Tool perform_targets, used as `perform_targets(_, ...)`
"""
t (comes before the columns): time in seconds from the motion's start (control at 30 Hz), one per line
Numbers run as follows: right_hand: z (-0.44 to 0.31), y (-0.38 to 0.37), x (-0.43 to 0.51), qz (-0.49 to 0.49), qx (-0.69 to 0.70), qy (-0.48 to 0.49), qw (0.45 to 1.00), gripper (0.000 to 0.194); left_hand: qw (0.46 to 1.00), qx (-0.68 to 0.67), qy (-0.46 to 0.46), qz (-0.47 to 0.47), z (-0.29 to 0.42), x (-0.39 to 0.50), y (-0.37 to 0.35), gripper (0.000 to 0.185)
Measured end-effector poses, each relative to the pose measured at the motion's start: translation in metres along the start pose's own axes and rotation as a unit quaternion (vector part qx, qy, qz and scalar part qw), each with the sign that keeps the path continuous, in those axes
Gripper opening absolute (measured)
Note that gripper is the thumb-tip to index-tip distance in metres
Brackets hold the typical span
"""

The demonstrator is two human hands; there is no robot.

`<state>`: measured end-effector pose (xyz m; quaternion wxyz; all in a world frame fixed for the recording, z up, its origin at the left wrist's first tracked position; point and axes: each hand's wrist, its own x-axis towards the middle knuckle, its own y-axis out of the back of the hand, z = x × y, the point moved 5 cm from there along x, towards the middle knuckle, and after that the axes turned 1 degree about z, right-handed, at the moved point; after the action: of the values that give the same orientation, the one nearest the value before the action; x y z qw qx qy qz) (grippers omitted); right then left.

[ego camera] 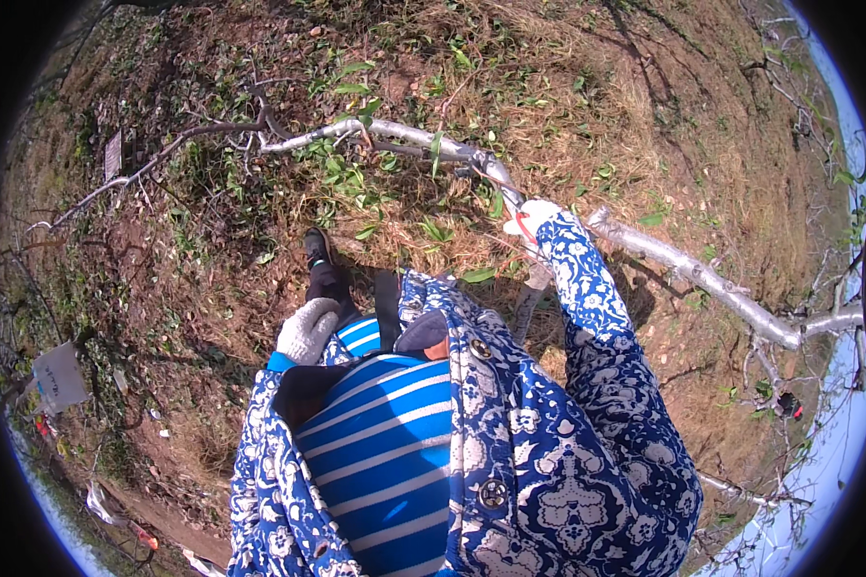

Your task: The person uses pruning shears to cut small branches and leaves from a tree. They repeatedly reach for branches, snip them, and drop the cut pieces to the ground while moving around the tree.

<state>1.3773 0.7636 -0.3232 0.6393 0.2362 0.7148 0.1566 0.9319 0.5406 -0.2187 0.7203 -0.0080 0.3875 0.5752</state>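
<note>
My right hand (534,218), in a white glove, is at the pale bark of a tree branch (501,173), where it meets the trunk. A curved red handle (525,227) shows at its fingers; the rest of that tool is hidden by the hand and branch. My left hand (308,331), in a white knit glove, hangs low beside my leg with its back towards the camera. Its fingertips are hidden, so whether it holds anything cannot be told. Thin reddish twigs with green leaves (478,275) stick out below my right hand.
A long bare limb (685,267) runs off to the right, and a thinner branch (216,128) reaches far left. Dry grass and leafy weeds (433,231) cover the sloping ground. A pale sheet with writing (61,378) is at the left. My dark shoe (317,247) stands on soil.
</note>
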Motion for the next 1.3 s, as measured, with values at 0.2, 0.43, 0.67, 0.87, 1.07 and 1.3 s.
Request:
perform_targets(0.2,-0.002,0.001,-0.001,0.005,-0.004,0.001,1.000,0.064,1.000,-0.002,0.017,-0.003,-0.006,-0.001,-0.001,0.029)
perform_targets(0.43,-0.004,0.001,-0.001,0.010,-0.008,0.002,1.000,0.066,0.999,0.022,0.023,0.001,-0.019,0.001,-0.004,0.033)
perform_targets(0.67,-0.004,0.004,0.002,0.017,-0.010,0.004,1.000,0.068,1.000,0.023,0.003,-0.003,-0.018,-0.001,-0.005,0.033)
perform_targets(0.87,-0.008,0.007,-0.002,0.024,-0.018,0.008,1.000,0.070,1.000,0.013,0.003,-0.006,-0.014,0.000,-0.005,0.033)
perform_targets(1.07,-0.035,0.005,-0.037,0.055,-0.030,0.032,0.998,0.073,1.000,0.009,0.023,-0.007,-0.013,0.000,-0.005,0.032)
perform_targets(1.3,-0.079,-0.052,-0.090,-0.040,-0.076,0.106,0.991,0.072,0.999,0.004,0.033,-0.008,-0.013,-0.001,-0.006,0.034)
